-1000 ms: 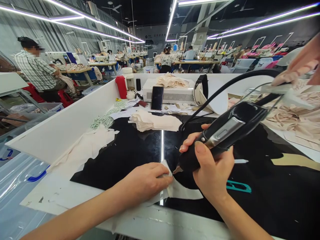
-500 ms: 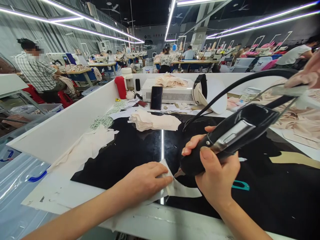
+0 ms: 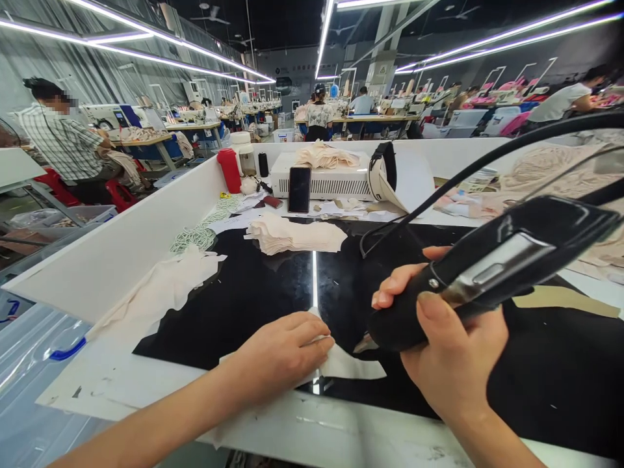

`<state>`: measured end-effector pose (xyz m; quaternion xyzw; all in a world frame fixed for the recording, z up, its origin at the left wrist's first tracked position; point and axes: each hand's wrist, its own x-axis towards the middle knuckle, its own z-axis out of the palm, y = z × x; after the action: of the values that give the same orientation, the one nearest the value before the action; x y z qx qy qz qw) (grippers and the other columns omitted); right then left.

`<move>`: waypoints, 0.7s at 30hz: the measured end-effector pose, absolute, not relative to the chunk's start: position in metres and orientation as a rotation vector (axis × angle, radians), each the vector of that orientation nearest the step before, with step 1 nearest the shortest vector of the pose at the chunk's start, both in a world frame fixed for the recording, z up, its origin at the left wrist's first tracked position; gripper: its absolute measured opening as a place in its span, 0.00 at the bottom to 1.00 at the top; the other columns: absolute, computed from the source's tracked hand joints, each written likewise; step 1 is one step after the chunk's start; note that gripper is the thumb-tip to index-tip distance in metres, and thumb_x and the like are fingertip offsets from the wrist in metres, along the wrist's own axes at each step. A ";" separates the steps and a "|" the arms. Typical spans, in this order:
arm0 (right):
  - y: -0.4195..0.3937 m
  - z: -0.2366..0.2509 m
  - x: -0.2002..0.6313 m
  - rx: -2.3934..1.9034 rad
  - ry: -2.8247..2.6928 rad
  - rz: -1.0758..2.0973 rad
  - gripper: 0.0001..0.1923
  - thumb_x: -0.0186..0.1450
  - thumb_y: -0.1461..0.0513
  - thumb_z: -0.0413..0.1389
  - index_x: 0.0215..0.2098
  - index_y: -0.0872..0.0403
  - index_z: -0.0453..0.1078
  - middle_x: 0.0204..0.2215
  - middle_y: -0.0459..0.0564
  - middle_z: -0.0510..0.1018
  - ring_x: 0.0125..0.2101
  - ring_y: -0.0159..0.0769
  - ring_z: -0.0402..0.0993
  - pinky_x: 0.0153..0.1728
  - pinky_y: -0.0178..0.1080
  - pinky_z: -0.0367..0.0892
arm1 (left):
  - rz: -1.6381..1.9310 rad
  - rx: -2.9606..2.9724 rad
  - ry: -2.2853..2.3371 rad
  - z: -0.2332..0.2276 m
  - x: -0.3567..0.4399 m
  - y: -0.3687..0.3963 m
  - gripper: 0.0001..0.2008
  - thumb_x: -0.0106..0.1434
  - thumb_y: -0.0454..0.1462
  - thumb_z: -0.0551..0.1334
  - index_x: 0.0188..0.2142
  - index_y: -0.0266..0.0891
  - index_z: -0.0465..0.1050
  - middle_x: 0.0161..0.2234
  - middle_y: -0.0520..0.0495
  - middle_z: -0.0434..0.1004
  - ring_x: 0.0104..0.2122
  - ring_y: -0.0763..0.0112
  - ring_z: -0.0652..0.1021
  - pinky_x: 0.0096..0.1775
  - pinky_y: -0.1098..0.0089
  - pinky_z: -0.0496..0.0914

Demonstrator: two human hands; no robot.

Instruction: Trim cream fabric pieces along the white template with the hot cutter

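Black handheld cutter (image 3: 487, 273) sits clenched in the right hand (image 3: 453, 354), tip beside a pale fabric piece (image 3: 348, 364) that the left hand (image 3: 283, 354) presses flat, fingers together, on the tabletop (image 3: 244, 292).

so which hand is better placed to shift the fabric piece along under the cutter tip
Left. The left hand already lies flat on the pale fabric piece on the black table, fingertips beside the tip. The right hand is wrapped around the black cutter, so it isn't free.
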<state>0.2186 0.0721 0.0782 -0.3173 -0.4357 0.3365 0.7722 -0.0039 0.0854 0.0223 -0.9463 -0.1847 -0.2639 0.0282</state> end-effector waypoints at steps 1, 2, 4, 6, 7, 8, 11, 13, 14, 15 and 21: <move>0.069 0.078 0.221 -0.698 -0.947 0.726 0.27 0.63 0.48 0.82 0.52 0.44 0.79 0.30 0.40 0.86 0.26 0.35 0.81 0.31 0.36 0.81 | -0.822 -2.937 -0.578 0.023 -0.001 0.083 0.09 0.86 0.30 0.57 0.53 0.34 0.77 0.49 0.42 0.85 0.52 0.62 0.85 0.59 0.64 0.82; 0.067 0.077 0.222 -0.711 -0.948 0.723 0.27 0.63 0.48 0.82 0.52 0.45 0.79 0.30 0.40 0.86 0.26 0.35 0.82 0.31 0.36 0.81 | -0.814 -2.962 -0.589 0.023 0.001 0.081 0.10 0.86 0.31 0.56 0.53 0.35 0.77 0.48 0.42 0.85 0.51 0.63 0.85 0.57 0.65 0.82; 0.062 0.075 0.224 -0.734 -0.946 0.716 0.27 0.63 0.48 0.82 0.52 0.45 0.79 0.30 0.40 0.86 0.26 0.35 0.82 0.31 0.37 0.82 | -0.760 -3.018 -0.616 0.022 0.005 0.077 0.11 0.87 0.31 0.55 0.53 0.35 0.77 0.47 0.42 0.85 0.47 0.63 0.85 0.53 0.65 0.83; 0.060 0.073 0.225 -0.747 -0.945 0.715 0.27 0.62 0.49 0.82 0.52 0.45 0.78 0.30 0.41 0.86 0.26 0.36 0.82 0.30 0.37 0.82 | -0.696 -3.057 -0.639 0.020 0.007 0.074 0.11 0.87 0.32 0.55 0.53 0.35 0.77 0.45 0.42 0.84 0.45 0.62 0.84 0.49 0.64 0.83; 0.059 0.072 0.225 -0.750 -0.945 0.716 0.28 0.62 0.49 0.82 0.52 0.45 0.78 0.30 0.41 0.86 0.26 0.36 0.83 0.29 0.37 0.82 | -0.676 -3.067 -0.645 0.019 0.008 0.073 0.11 0.87 0.33 0.55 0.53 0.34 0.77 0.44 0.42 0.83 0.44 0.61 0.84 0.48 0.64 0.83; 0.058 0.071 0.225 -0.752 -0.948 0.715 0.28 0.62 0.49 0.82 0.53 0.46 0.78 0.30 0.41 0.86 0.26 0.37 0.83 0.28 0.37 0.81 | -0.666 -3.071 -0.652 0.018 0.007 0.073 0.11 0.87 0.34 0.56 0.53 0.34 0.77 0.44 0.42 0.83 0.43 0.61 0.84 0.47 0.63 0.82; 0.056 0.069 0.223 -0.752 -0.961 0.708 0.27 0.64 0.49 0.81 0.54 0.45 0.77 0.31 0.41 0.86 0.23 0.35 0.79 0.21 0.36 0.73 | -0.668 -3.051 -0.652 0.017 0.005 0.072 0.10 0.87 0.33 0.56 0.54 0.34 0.77 0.45 0.42 0.83 0.45 0.59 0.84 0.48 0.63 0.82; 0.055 0.069 0.222 -0.752 -0.968 0.705 0.27 0.65 0.49 0.81 0.54 0.45 0.77 0.31 0.41 0.86 0.20 0.34 0.76 0.19 0.36 0.70 | -0.657 -3.028 -0.661 0.018 0.004 0.070 0.10 0.87 0.33 0.56 0.55 0.35 0.76 0.46 0.42 0.83 0.46 0.59 0.84 0.49 0.63 0.83; 0.054 0.068 0.221 -0.753 -0.970 0.704 0.27 0.65 0.48 0.81 0.54 0.45 0.77 0.31 0.41 0.86 0.20 0.34 0.75 0.18 0.37 0.70 | -0.644 -3.017 -0.670 0.020 0.004 0.069 0.10 0.87 0.34 0.56 0.55 0.35 0.76 0.46 0.42 0.83 0.46 0.59 0.84 0.48 0.63 0.83; 0.054 0.068 0.221 -0.753 -0.971 0.702 0.28 0.65 0.48 0.81 0.55 0.45 0.77 0.31 0.42 0.87 0.20 0.34 0.75 0.19 0.37 0.70 | -0.626 -3.008 -0.684 0.021 0.004 0.068 0.10 0.88 0.34 0.55 0.55 0.35 0.76 0.47 0.42 0.84 0.46 0.59 0.84 0.47 0.63 0.83; 0.055 0.068 0.222 -0.760 -0.972 0.710 0.28 0.65 0.48 0.80 0.56 0.44 0.76 0.31 0.42 0.86 0.19 0.34 0.73 0.18 0.38 0.69 | -0.582 -2.924 -0.712 0.021 0.006 0.061 0.11 0.88 0.35 0.54 0.56 0.35 0.75 0.48 0.41 0.84 0.47 0.57 0.86 0.47 0.62 0.85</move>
<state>0.2218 0.0553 0.0680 -0.3485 -0.4460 0.3259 0.7572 0.0064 0.0614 0.0210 -0.9532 -0.2321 -0.1898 0.0381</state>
